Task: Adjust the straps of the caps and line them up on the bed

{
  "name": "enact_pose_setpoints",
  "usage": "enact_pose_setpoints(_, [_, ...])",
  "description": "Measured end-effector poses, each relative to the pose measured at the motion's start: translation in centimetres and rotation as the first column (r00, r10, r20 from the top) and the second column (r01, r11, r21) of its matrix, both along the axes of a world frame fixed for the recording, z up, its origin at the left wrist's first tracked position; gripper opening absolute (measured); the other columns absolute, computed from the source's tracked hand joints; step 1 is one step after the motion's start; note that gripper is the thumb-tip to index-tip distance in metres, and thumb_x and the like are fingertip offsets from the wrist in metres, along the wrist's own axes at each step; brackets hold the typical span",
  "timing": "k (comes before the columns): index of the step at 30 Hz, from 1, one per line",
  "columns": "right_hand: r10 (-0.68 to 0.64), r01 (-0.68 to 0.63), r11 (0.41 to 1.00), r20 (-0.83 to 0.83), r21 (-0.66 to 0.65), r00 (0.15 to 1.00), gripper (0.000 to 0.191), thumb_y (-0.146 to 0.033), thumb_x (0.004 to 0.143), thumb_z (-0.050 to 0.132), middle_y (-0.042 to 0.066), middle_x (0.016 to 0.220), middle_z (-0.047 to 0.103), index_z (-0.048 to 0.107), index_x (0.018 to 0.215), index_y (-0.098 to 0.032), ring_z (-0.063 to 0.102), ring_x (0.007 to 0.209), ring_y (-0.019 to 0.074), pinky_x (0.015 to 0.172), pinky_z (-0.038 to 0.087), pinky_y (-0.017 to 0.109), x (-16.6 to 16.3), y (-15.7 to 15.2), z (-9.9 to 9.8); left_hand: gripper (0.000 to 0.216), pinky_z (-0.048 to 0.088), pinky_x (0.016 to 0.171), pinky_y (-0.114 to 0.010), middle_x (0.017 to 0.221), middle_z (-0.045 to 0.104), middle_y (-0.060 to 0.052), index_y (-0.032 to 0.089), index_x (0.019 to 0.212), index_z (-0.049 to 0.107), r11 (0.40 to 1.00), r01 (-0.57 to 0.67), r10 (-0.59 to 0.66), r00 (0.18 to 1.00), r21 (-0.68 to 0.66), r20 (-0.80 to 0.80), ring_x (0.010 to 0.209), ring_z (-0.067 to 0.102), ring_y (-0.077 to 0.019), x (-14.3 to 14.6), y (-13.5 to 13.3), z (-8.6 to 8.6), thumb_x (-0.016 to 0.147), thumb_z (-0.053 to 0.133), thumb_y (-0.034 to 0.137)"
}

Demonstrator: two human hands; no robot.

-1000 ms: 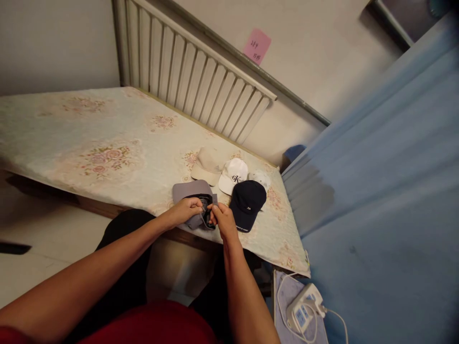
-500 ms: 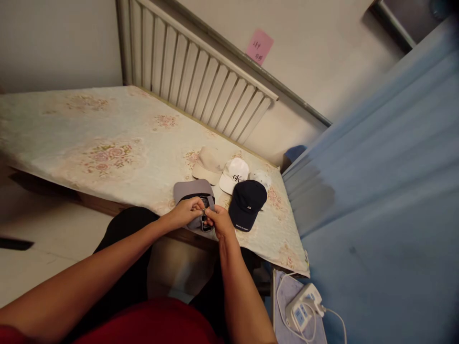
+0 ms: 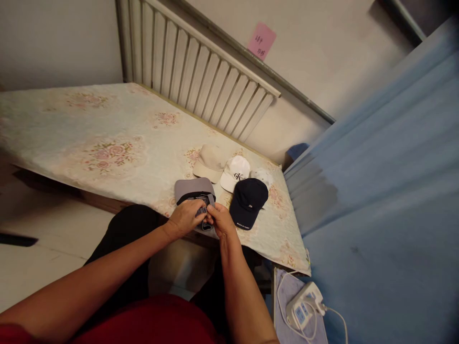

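A grey baseball cap (image 3: 192,186) lies with its brim away from me and its dark inside facing up, at the bed's near edge. My left hand (image 3: 186,217) is closed on the cap's back strap beside a small buckle (image 3: 203,209). Pinched from the other side, the strap is also in my right hand (image 3: 220,220); fingers partly hide it. To the right of that hand rests a dark navy cap (image 3: 248,203), brim toward me. Behind are a beige cap (image 3: 210,162), a white cap with black letters (image 3: 234,173) and another pale cap (image 3: 262,177), partly covered.
The bed (image 3: 118,119) has a floral cover. A radiator (image 3: 201,71) stands along the wall behind it. A blue curtain (image 3: 380,200) hangs at right. A white power strip (image 3: 305,306) with cables sits on a cloth-covered surface at lower right.
My left hand has turned and closed more over the strap, and the buckle shows between the fingers. My right hand stays nearly in place. The view has shifted slightly.
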State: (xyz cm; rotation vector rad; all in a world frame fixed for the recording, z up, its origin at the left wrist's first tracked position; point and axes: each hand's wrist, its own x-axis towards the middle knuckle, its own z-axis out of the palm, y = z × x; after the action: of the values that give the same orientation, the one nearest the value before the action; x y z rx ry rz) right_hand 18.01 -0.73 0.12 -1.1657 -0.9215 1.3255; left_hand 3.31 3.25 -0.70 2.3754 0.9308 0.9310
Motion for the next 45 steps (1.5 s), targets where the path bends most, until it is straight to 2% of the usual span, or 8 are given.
enact_pose_setpoints(4, [-0.031,0.031,0.999,-0.018,0.038,0.999,0.033,-0.051,0.075,0.062,-0.007,0.048,0.051,0.059,0.073,-0.018,0.038,0.04,0.0063,0.051,0.044,0.023,0.1,0.2,0.1,0.015,0.043,0.084,-0.035,0.094,0.068,-0.006,0.02,0.094,0.061,0.998,0.031,-0.03,0.999,-0.046,0.032,0.091,0.062,-0.0237,-0.4,0.2,-0.1,0.086,0.052,0.03])
enact_pose_setpoints(8, [-0.054,0.055,0.998,-0.014,0.036,0.998,0.029,-0.042,0.067,0.071,-0.002,0.06,0.061,0.063,0.078,-0.016,0.048,0.046,0.0075,0.051,0.044,0.023,0.6,0.5,0.4,0.02,0.044,0.088,-0.035,0.101,0.069,-0.007,0.02,0.1,0.061,0.994,0.069,-0.057,0.989,-0.086,0.135,0.097,0.062,-0.0233,-0.9,0.4,-0.5,0.086,0.052,0.03])
enact_pose_setpoints(11, [-0.037,0.038,0.998,-0.013,0.047,0.999,0.03,-0.035,0.064,0.074,-0.001,0.064,0.065,0.064,0.086,-0.016,0.049,0.047,0.0073,0.047,0.038,0.021,1.2,0.6,0.9,0.022,0.045,0.088,-0.034,0.101,0.068,-0.008,0.018,0.101,0.062,0.988,0.086,-0.055,0.972,-0.131,0.227,0.096,0.062,-0.0222,-1.3,0.3,-0.5,0.085,0.052,0.029])
enact_pose_setpoints(15, [0.044,-0.043,0.998,-0.026,0.048,0.999,0.03,-0.04,0.068,0.071,-0.007,0.049,0.055,0.06,0.085,-0.018,0.035,0.037,0.0054,0.04,0.027,0.02,1.7,0.3,1.3,0.023,0.046,0.089,-0.034,0.1,0.069,-0.009,0.017,0.099,0.063,0.972,0.074,-0.002,0.952,-0.223,0.305,0.094,0.062,-0.0218,-1.7,0.1,0.0,0.083,0.053,0.031])
enact_pose_setpoints(18, [0.12,-0.119,0.993,-0.031,0.02,0.992,0.031,-0.044,0.069,0.072,-0.01,0.042,0.046,0.057,0.078,-0.018,0.029,0.035,0.0049,0.04,0.025,0.02,1.9,0.2,1.2,0.024,0.046,0.09,-0.034,0.099,0.069,-0.008,0.017,0.098,0.063,0.959,0.085,0.012,0.939,-0.269,0.343,0.093,0.062,-0.0214,-1.9,-0.1,0.4,0.082,0.053,0.033])
enact_pose_setpoints(27, [0.225,-0.225,0.974,-0.03,-0.024,0.974,0.037,-0.05,0.066,0.074,-0.011,0.04,0.041,0.058,0.075,-0.018,0.032,0.037,0.0065,0.045,0.034,0.023,1.8,0.2,0.5,0.026,0.046,0.092,-0.035,0.1,0.069,-0.008,0.017,0.099,0.063,0.945,0.096,0.024,0.933,-0.312,0.36,0.095,0.062,-0.0214,-2.0,0.0,0.1,0.082,0.053,0.034])
enact_pose_setpoints(45, [0.274,-0.275,0.961,-0.027,-0.031,0.961,0.038,-0.052,0.067,0.073,-0.011,0.042,0.038,0.056,0.072,-0.019,0.032,0.04,0.007,0.049,0.039,0.024,1.2,0.4,0.0,0.027,0.046,0.093,-0.035,0.103,0.07,-0.007,0.018,0.101,0.063,0.926,0.141,-0.002,0.928,-0.35,0.371,0.097,0.062,-0.0216,-1.9,-0.2,0.0,0.082,0.054,0.035])
